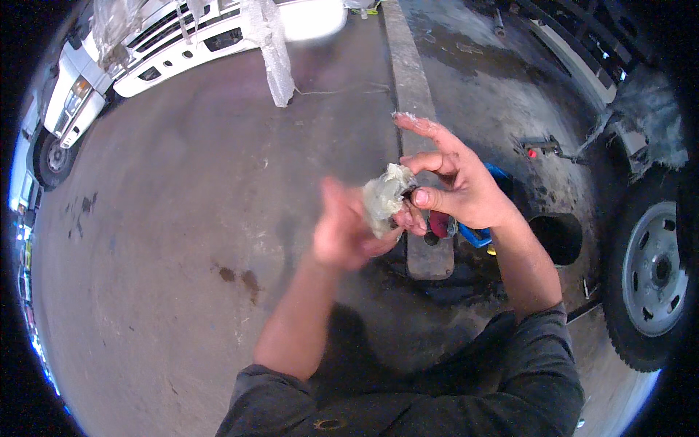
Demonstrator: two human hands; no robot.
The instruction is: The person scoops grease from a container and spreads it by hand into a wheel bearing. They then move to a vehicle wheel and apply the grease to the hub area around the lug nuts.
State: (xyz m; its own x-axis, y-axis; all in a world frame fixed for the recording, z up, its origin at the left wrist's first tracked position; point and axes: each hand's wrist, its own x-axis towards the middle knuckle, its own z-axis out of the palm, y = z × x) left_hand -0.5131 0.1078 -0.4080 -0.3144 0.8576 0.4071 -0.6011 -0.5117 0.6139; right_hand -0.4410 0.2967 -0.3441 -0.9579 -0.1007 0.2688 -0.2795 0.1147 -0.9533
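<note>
In front of me my right hand (462, 186) pinches a small part coated in pale, yellowish grease (384, 198) between thumb and a finger. A bit of dark surface shows at its edge by the thumb; its exact kind is hidden under the coating. The index finger points up and away, its tip smeared with the same pale stuff. Close on the part's left side is my left hand (341, 226), thumb raised, blurred by motion. Its fingers reach toward the part's underside, and I cannot tell whether they grip it.
Below the hands, a raised concrete strip (426, 258) crosses the floor. Beside it lie a blue object (477, 236) and a dark round opening (555, 239). A truck wheel (652, 269) stands at right. A white truck front (211, 44) with hanging plastic wrap (275, 65) fills the far left.
</note>
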